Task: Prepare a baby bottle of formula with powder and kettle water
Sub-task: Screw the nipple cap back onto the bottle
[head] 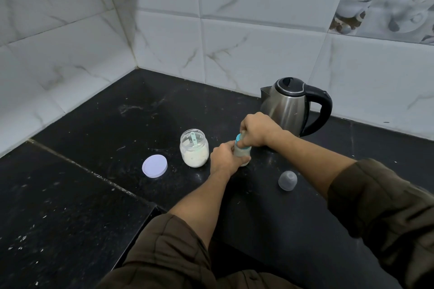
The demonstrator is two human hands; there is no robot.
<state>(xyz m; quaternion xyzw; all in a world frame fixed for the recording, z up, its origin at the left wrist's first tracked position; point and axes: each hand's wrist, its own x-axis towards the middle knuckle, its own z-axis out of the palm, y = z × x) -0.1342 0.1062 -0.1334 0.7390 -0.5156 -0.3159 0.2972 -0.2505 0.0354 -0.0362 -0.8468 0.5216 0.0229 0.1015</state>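
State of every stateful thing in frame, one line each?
baby bottle: upright on counter.
teal collar: at the bottle's top, gripped by right hand.
left hand: holds the bottle's body.
powder jar: open, scoop inside.
jar lid: off, flat beside the jar.
dome cap: off, on the counter.
kettle: upright, lid shut.

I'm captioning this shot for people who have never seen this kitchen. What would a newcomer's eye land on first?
Both hands meet at mid-counter on the baby bottle: the left hand grips its body and the right hand grips its teal top. Behind them stands the steel kettle by the tiled wall; to the left is the open powder jar with a scoop inside, its white lid lying further left.
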